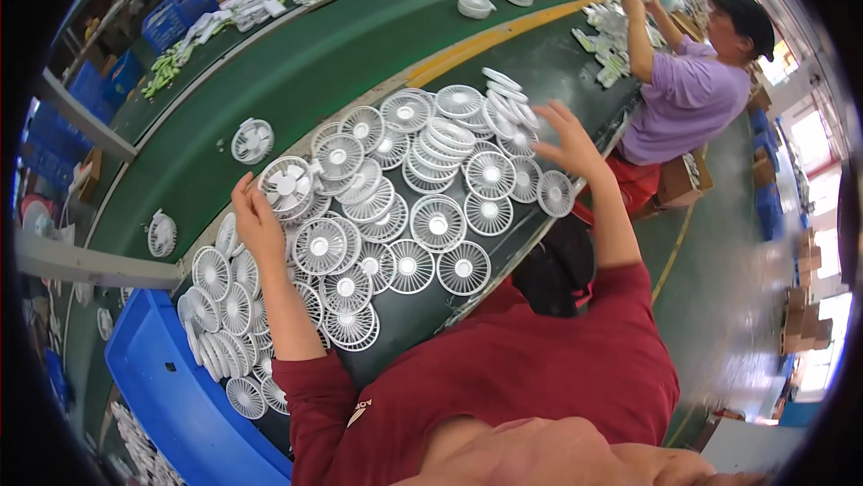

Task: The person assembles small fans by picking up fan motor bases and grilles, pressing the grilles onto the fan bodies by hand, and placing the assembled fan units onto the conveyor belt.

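Observation:
A small white fan (288,186) with its blades showing is held by its left edge in my left hand (258,218), above the heap at the belt side of the bench. My right hand (573,141) is open with the fingers spread, close to a leaning stack of white fan grilles (511,99) at the right end of the heap. Whether its fingertips touch the stack, I cannot tell. Many round white grilles (438,222) lie loose and overlapping between my arms. Another stack of grilles (442,149) stands in the middle of the heap.
Beyond the bench runs a green conveyor belt (351,59) carrying white fans (253,141). A blue bin (148,342) is at the lower left. A grey metal post (99,266) crosses nearby. A co-worker in a purple shirt (692,99) works at the far right beside several green-and-white packets (611,41).

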